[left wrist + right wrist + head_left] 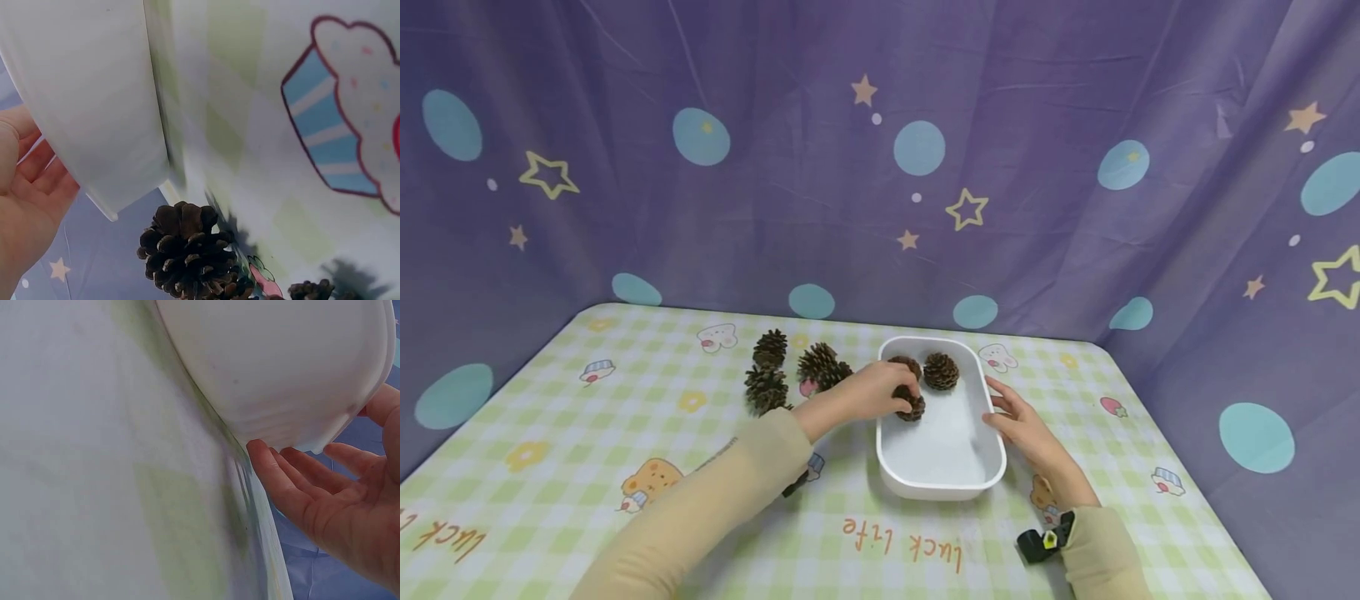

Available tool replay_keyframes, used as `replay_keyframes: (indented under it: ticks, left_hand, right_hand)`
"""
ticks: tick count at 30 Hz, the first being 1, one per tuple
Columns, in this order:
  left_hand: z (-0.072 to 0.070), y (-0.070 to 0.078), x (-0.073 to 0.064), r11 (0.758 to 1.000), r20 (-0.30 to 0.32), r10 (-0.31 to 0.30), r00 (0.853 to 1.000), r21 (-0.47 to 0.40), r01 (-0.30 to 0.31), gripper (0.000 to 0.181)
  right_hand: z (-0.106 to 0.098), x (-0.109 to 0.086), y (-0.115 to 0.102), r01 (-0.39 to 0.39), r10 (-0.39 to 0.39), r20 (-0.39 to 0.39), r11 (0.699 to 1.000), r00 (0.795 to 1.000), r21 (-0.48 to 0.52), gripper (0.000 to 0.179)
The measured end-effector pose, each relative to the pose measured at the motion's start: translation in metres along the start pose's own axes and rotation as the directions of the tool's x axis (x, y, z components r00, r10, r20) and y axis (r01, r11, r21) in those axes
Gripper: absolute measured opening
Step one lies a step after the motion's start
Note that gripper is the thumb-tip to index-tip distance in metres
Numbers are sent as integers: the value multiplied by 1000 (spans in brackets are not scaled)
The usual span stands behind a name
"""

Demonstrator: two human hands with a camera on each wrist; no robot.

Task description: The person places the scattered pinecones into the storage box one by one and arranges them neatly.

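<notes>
Midway through loading cones: left hand [880,392] curled round a cone [912,407] just inside the white tray [992,467], right hand [1022,425] spread against its outer wall; next, probably letting go, then reaching for the loose cones [767,387] beside it.

**Around the table**

A green-and-white checked tablecloth [587,433] covers the table, printed with cupcakes, bears and the words "luck life". Behind and at both sides hangs a purple curtain [820,192] patterned with blue dots and yellow stars. A small black-and-yellow device [1043,540] rests near the table's front edge.
</notes>
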State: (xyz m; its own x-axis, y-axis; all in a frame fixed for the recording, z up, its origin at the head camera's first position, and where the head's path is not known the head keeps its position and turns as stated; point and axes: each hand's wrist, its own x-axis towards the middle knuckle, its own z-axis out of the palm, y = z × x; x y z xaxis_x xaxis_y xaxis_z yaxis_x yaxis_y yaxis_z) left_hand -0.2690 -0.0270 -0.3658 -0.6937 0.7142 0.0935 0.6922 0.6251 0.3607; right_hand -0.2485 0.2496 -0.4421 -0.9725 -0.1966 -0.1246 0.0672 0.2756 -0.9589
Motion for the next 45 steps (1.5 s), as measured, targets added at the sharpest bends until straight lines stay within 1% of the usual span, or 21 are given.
replay_keyframes:
  ticks: [4,11,17,25,30,35,39,43,45]
  left_hand:
    - [-1,-3,2,1000,9,-7,1000,18,7,17]
    - [-1,-7,2,998,-5,-13,1000,62,13,17]
    - [2,-10,1,997,-1,-2,1000,81,2,20]
    - [3,-10,-3,994,-37,7,999,108,-3,20]
    - [-1,-8,-6,995,-32,-3,999,103,7,20]
    - [-3,-5,-8,995,-30,3,1000,102,0,20]
    - [-6,-3,-10,995,-47,21,999,99,-16,20]
    - [-12,-3,-16,995,-69,27,997,100,-20,20]
    - [-15,-4,-19,993,-82,32,996,113,-22,21]
  right_hand:
    - [0,0,0,2,-2,2,1000,1000,1,66]
    - [1,0,-1,0,0,-2,1000,1000,3,64]
    - [2,0,-1,0,0,-5,1000,1000,2,65]
    - [3,-2,-2,2,-2,-4,1000,1000,-2,66]
    - [3,-2,-2,0,0,1,1000,1000,1,66]
    - [1,-2,-2,-4,3,4,1000,1000,9,66]
    - [0,-2,-1,-8,8,5,1000,1000,12,67]
    - [0,-1,0,-9,9,7,1000,1000,13,67]
    - [0,-1,0,-8,8,5,1000,1000,15,68]
